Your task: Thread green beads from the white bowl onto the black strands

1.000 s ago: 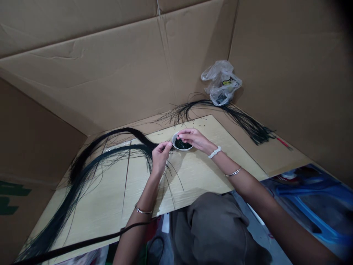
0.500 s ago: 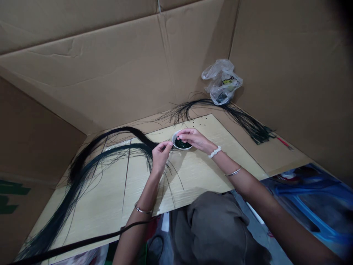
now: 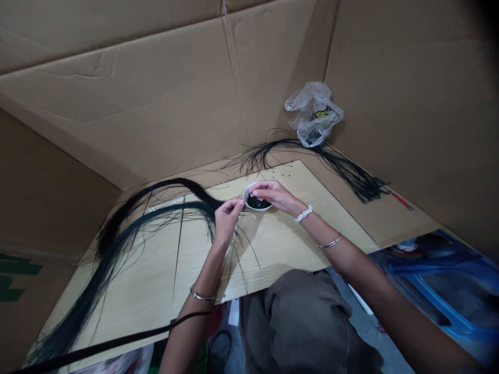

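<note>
A black strap (image 3: 117, 344) crosses below the near edge of the pale wooden board (image 3: 307, 228), and dark clothing (image 3: 300, 317) sits against that edge, right of its middle. Past the near right corner is a blue plastic frame (image 3: 432, 296). The left hand (image 3: 228, 218), thumb and forefinger drawn together, is just beside the bowl's left rim; the right hand (image 3: 271, 192) has its fingertips bunched over the bowl. Whether either grips anything is too small to tell. The white bowl (image 3: 259, 210), toward the board's far edge, holds dark green bits (image 3: 257, 202). From the left hand, a dark green strand bundle (image 3: 93, 283) sweeps to the near left corner and a black strand bundle (image 3: 179, 182) arches along the far edge. Dark specks (image 3: 283, 176) dot the far right corner. Beyond, on cardboard, lie another strand bundle (image 3: 343, 169), a red-handled tool (image 3: 399, 199) at its end, and a clear plastic bag (image 3: 312, 117) against the cardboard wall (image 3: 175, 114).
</note>
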Action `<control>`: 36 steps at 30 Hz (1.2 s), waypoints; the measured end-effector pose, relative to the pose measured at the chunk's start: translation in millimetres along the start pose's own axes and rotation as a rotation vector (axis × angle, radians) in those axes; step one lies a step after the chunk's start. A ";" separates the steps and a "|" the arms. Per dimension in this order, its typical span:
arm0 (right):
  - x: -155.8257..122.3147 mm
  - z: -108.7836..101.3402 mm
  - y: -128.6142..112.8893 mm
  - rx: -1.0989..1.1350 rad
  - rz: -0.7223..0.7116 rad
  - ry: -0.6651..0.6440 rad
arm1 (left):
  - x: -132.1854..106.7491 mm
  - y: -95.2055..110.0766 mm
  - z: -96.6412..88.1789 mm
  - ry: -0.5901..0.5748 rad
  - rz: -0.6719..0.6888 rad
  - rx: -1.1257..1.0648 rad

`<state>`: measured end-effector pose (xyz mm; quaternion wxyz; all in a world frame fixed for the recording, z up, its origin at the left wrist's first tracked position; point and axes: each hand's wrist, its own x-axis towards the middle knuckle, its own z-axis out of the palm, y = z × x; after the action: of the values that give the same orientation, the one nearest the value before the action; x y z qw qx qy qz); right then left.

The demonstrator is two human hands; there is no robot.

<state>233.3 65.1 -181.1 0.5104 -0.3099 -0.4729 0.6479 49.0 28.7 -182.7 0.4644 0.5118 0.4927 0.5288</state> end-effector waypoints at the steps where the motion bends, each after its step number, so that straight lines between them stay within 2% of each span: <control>1: 0.0 -0.3 0.2 -0.013 -0.006 0.000 | 0.0 0.0 0.0 0.001 -0.002 0.001; 12: 0.7 -6.2 2.0 -0.186 -0.093 -0.028 | 0.7 -0.9 -0.2 0.002 0.004 -0.007; 23: -5.3 -1.6 -6.9 -0.318 -0.134 -0.007 | 0.0 -0.4 0.3 0.008 -0.022 0.006; 36: -4.2 -2.9 -5.4 -0.306 -0.122 -0.022 | 1.4 -3.0 -0.5 0.002 -0.013 0.003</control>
<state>239.0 62.1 -177.5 0.4904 -0.3479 -0.5895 0.5394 48.4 30.3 -185.6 0.4667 0.5085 0.4974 0.5256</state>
